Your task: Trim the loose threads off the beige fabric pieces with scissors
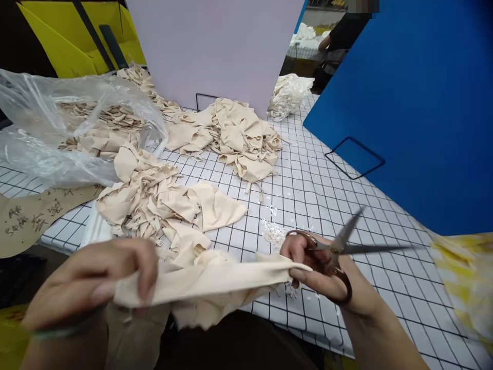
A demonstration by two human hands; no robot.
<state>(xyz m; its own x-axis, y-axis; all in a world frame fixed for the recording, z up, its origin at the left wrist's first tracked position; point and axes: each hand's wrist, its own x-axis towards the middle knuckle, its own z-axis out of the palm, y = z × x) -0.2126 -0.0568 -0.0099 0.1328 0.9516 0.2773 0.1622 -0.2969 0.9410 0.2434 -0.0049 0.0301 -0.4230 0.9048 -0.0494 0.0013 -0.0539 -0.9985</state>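
Beige cloth piece [215, 280] stretching across lower centre between both hands, left hand [92, 280] pinching its left end, right hand [323, 272] gripping one pair of scissors [346, 246], blades gaping, fingertips touching cloth, two loose beige heaps [162, 200] lying above, one plastic bag [57, 123] sitting upper left.

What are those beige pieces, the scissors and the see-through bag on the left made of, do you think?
The beige piece held between the left hand and right hand looks like soft matte woven cloth: it folds and drapes limply. The scissors seem to be metal, with grey blades and brownish, possibly worn handles. The bag appears to be thin clear plastic film, glossy and crinkled.
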